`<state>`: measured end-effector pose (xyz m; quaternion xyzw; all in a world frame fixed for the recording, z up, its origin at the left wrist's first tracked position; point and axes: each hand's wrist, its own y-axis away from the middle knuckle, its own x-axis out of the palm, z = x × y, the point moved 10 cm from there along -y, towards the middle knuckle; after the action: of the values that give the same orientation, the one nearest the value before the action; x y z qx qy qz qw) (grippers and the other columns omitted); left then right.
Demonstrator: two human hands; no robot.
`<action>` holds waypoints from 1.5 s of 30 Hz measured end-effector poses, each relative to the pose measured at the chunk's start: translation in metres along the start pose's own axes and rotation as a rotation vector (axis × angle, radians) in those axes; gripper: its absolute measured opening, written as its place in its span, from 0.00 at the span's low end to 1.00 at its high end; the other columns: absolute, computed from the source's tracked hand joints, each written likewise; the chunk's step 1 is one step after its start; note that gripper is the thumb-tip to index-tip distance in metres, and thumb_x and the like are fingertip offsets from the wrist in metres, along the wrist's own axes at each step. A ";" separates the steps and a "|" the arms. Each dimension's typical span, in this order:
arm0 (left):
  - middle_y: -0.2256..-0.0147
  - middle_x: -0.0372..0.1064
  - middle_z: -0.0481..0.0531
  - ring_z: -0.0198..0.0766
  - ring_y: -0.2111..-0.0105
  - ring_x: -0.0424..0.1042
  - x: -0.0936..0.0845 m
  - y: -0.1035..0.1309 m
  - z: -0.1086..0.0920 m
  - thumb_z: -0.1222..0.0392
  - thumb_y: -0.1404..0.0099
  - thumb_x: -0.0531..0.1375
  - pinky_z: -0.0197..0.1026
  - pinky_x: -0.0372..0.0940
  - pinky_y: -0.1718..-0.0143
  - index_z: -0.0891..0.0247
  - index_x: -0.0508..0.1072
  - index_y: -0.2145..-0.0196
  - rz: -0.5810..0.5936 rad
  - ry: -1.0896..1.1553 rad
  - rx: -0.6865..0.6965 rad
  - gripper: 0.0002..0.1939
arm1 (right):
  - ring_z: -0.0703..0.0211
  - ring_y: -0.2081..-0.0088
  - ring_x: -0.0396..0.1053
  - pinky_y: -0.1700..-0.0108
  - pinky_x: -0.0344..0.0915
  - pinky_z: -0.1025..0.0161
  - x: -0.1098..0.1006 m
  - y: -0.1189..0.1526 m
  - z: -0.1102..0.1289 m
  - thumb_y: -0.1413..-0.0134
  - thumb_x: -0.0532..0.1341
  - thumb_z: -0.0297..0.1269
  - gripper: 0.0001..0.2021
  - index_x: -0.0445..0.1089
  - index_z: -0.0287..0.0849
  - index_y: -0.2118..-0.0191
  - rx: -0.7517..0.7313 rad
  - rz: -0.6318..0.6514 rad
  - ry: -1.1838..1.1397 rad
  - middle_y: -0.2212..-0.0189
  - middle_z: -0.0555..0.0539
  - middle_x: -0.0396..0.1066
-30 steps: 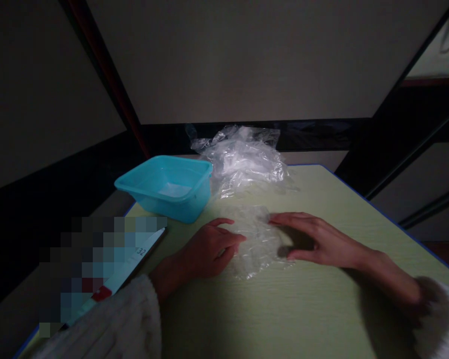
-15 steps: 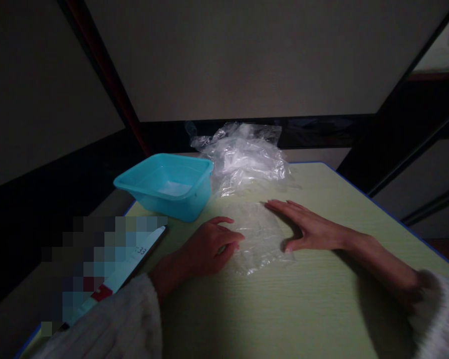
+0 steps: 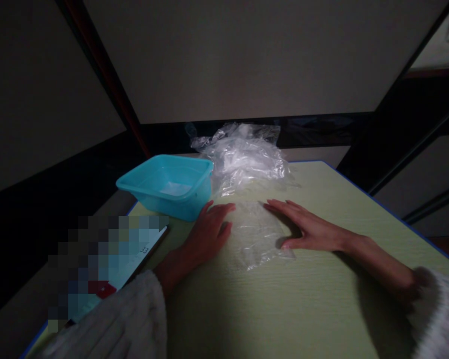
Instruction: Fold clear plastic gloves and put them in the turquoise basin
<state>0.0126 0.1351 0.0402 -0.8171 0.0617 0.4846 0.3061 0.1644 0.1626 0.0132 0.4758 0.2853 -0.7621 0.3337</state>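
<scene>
A clear, wrinkled plastic bag (image 3: 255, 237) lies flat on the pale green tabletop between both hands. My left hand (image 3: 210, 229) is at the bag's left edge, thumb and fingers apart, holding nothing. On the opposite side, my right hand (image 3: 307, 227) rests with fingers stretched out, its fingertips and thumb touching the bag's right edge. Just beyond the flat bag, a crumpled heap of clear plastic bags (image 3: 247, 159) sits at the table's back edge.
A turquoise plastic basin (image 3: 194, 202) with something whitish inside stands at the back left. A phone-like device (image 3: 140, 254), partly pixelated, lies at the left, near my left sleeve. The table (image 3: 307, 309) has a blue edge, and a wall panel rises behind it.
My left hand has moved slightly up and away from the bag's left part, and its fingers have opened from a bent, closed pose. My right hand has hardly moved.
</scene>
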 end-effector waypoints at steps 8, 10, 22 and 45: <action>0.41 0.55 0.61 0.45 0.40 0.52 0.020 -0.003 0.005 0.64 0.36 0.51 0.63 0.35 0.40 0.66 0.54 0.44 0.239 -0.049 -0.089 0.23 | 0.38 0.38 0.45 0.40 0.42 0.37 0.004 -0.001 0.003 0.54 0.56 0.63 0.48 0.42 0.34 0.35 0.006 0.028 0.047 0.38 0.30 0.46; 0.41 0.54 0.61 0.45 0.40 0.51 0.023 -0.003 0.004 0.63 0.36 0.51 0.63 0.34 0.40 0.65 0.53 0.44 0.269 -0.063 -0.081 0.23 | 0.38 0.38 0.46 0.41 0.43 0.37 0.002 -0.001 0.004 0.53 0.56 0.62 0.48 0.41 0.35 0.35 -0.009 0.011 0.046 0.38 0.30 0.47; 0.48 0.64 0.63 0.44 0.44 0.60 0.017 -0.002 0.003 0.64 0.36 0.51 0.59 0.37 0.40 0.70 0.51 0.43 0.199 -0.103 -0.062 0.24 | 0.37 0.39 0.49 0.42 0.48 0.39 -0.003 0.002 0.009 0.48 0.54 0.59 0.43 0.43 0.34 0.36 -0.041 -0.036 0.039 0.38 0.31 0.49; 0.56 0.71 0.59 0.44 0.53 0.69 0.007 -0.004 0.004 0.65 0.36 0.50 0.59 0.46 0.42 0.68 0.58 0.48 0.113 -0.218 -0.071 0.18 | 0.39 0.37 0.42 0.40 0.42 0.38 0.004 0.000 0.000 0.51 0.53 0.62 0.45 0.42 0.36 0.35 -0.012 0.053 0.061 0.36 0.33 0.43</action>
<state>0.0147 0.1424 0.0350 -0.7650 0.0570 0.5891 0.2541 0.1627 0.1616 0.0098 0.5043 0.2871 -0.7366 0.3475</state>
